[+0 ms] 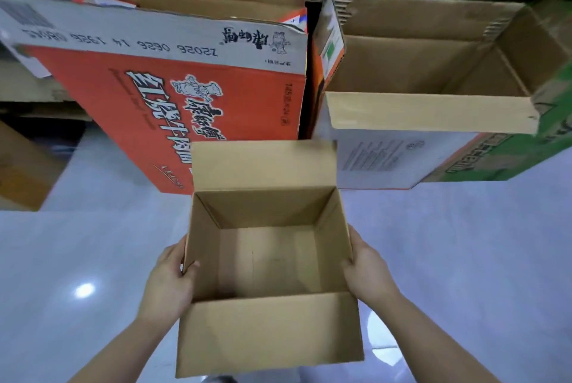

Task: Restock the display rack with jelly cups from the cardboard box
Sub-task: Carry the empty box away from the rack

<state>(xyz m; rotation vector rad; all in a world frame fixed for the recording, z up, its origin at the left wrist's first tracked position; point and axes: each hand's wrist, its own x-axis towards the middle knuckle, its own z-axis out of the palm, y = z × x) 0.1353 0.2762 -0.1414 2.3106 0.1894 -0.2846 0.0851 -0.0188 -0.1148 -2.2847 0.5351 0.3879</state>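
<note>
while both hands hold it above the pale glossy floor (464, 259), the plain cardboard box (269, 330) sits in the lower middle of the head view, its mouth open upward and its inside bare brown card with no jelly cups to be seen in it. the left hand (168, 283) has its grip on the box's left wall, thumb hooked over the rim and lying inside, the other fingers hidden behind the outside face. the right hand (368, 271) clasps the right wall in the same way, thumb at the rim and palm flat against the outside. the near flap (269, 333) folds down toward the person, and the far flap (263, 163) stands up, tilted away. whether the box touches the floor or is lifted off it i cannot tell.

beyond the far flap a large red printed carton (154, 98) leans at a slant, with white characters and a cartoon chef on its face and a line of digits along its white top band. to its right stands a second open carton (433, 73), brown inside, white and green outside, with one long flap folded toward the viewer. a bright spot of light (84, 289) glints on the floor toward its left edge. another brown box (21, 172) shows at the far left edge, blurred. no display rack is in view.
</note>
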